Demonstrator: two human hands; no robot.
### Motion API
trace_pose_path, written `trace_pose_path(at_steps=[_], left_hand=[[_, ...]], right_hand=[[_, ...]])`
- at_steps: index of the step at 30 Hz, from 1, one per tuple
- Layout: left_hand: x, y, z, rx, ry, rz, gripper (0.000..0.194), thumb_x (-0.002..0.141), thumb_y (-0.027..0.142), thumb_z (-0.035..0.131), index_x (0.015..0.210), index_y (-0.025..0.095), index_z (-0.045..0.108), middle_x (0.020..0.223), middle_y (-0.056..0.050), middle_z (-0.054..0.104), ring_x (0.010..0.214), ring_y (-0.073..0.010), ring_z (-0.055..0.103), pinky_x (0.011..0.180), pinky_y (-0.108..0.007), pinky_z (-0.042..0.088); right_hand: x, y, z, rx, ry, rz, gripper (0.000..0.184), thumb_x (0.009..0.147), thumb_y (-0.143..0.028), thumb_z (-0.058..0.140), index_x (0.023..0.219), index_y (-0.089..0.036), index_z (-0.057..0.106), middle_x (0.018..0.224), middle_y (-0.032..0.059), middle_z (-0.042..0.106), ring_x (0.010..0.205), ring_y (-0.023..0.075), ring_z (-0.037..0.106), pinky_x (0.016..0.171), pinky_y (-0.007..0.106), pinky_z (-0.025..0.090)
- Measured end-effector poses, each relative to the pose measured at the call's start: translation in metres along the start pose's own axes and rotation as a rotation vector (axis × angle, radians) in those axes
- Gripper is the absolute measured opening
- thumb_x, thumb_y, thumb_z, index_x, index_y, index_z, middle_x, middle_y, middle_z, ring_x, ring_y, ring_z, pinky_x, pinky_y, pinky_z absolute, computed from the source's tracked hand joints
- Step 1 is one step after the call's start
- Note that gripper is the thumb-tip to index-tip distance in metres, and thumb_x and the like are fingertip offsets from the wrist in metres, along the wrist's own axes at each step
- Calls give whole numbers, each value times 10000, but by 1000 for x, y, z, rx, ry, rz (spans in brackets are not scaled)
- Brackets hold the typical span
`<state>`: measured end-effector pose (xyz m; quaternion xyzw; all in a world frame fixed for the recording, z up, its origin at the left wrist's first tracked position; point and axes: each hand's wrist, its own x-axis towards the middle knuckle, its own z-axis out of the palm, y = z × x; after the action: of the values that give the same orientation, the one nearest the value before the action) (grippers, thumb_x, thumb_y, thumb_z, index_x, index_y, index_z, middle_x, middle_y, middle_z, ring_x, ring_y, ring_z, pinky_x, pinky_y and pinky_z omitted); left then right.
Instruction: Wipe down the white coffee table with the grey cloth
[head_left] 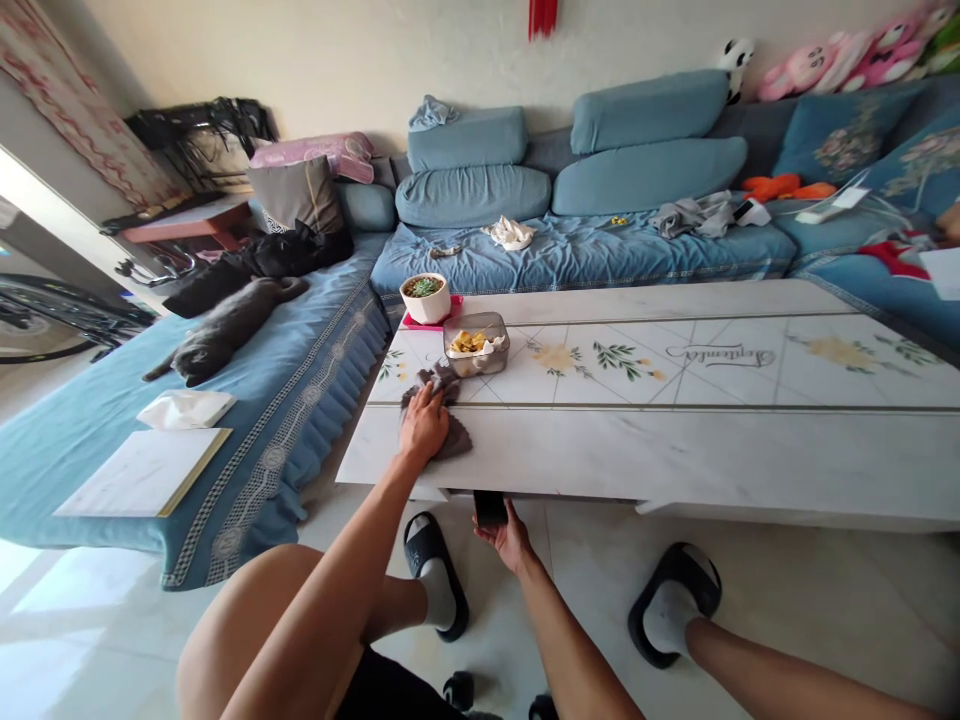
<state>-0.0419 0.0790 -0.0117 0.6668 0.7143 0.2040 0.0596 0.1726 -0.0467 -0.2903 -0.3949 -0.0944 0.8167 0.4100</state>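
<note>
Blue covers run along the L-shaped sofa (570,250), where a grey cat (225,325) lies stretched out. In front of it stands a long white marble-look coffee table (675,460) with a floral printed top. Near the table's left end sit a clear lidded box (491,335) holding yellow crisps (469,343) and a white pot (425,305) of succulent on a pink mat (455,303). The left hand (424,425) lies open, pressed down on a crumpled grey cloth (454,440) on the tabletop, just short of the box. The right hand (510,540) grips a black phone (490,508) low at the table's front edge. A hard push of the cloth could nudge the box or pot off the table; a loose hold could drop the phone onto the tile floor (787,610).
</note>
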Motion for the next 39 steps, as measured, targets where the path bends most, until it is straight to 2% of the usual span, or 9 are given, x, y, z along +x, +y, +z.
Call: trace_pose_path(at_steps=[6,9,13,19,23,26,30,34,39], left_hand=[[-44,-1,5,-104,-76,289,567,1130,285,484,1671,245,648,1873,-68,444,1747,-293,425,1476,-574,345],[-32,-23,-9,-67,-60,188,557,1125,286,478,1641,214,675,1857,-98,470,1734,-309,449,1473,-574,348],[-7,-3,-2,-2,31,20,554,1086,231,525,1611,209,702,1848,-109,488,1720,-352,469,1464,-594,363],[-42,-7,5,-46,-31,228,571,1126,274,481,1673,239,642,1872,-78,449,1738,-300,442,1475,-563,348],[-29,-34,-13,-14,3,104,559,1118,275,477,1638,232,680,1853,-96,478,1718,-323,474,1454,-567,384],[-8,-10,-6,15,43,-35,571,1078,227,504,1613,180,699,1847,-142,479,1726,-373,455,1456,-610,370],[-27,29,17,-51,-11,139,583,1090,245,507,1651,223,665,1868,-107,450,1732,-350,449,1466,-627,348],[-53,-7,3,-69,-48,239,572,1136,312,466,1677,256,642,1875,-74,443,1746,-305,428,1476,-571,341],[-19,-35,-17,7,40,-35,578,1094,267,466,1612,152,694,1851,-159,468,1720,-375,464,1447,-607,383]], right_hand=[[-2,-9,-10,-147,16,-108,483,853,-562,1012,991,-224,696,1004,40,792,888,259,804,910,445,727],[-2,-13,-14,-222,-14,-147,544,712,-493,1099,980,-205,724,1019,53,784,974,284,809,940,447,733],[-1,-15,-15,-307,-21,-177,627,618,-487,1125,1051,-185,787,1115,101,814,1078,330,803,953,473,735],[5,-12,-11,-375,19,-218,717,529,-562,1130,1027,-172,791,1065,122,824,1021,376,812,924,528,738],[9,-7,-10,-352,40,-244,681,543,-547,1128,1003,-183,782,1037,109,817,995,383,808,879,528,741],[8,-6,-9,-332,56,-260,642,557,-509,1130,988,-187,779,1010,92,809,971,361,798,852,497,742],[2,-8,-7,-307,55,-257,592,587,-454,1140,964,-193,765,993,80,801,977,346,794,842,466,744],[1,-8,-6,-241,43,-210,575,659,-496,1131,990,-196,769,1028,86,815,984,322,803,829,419,742],[5,-7,-1,-96,41,-99,562,917,-707,933,1072,-194,763,1021,105,829,906,293,814,783,405,733]])
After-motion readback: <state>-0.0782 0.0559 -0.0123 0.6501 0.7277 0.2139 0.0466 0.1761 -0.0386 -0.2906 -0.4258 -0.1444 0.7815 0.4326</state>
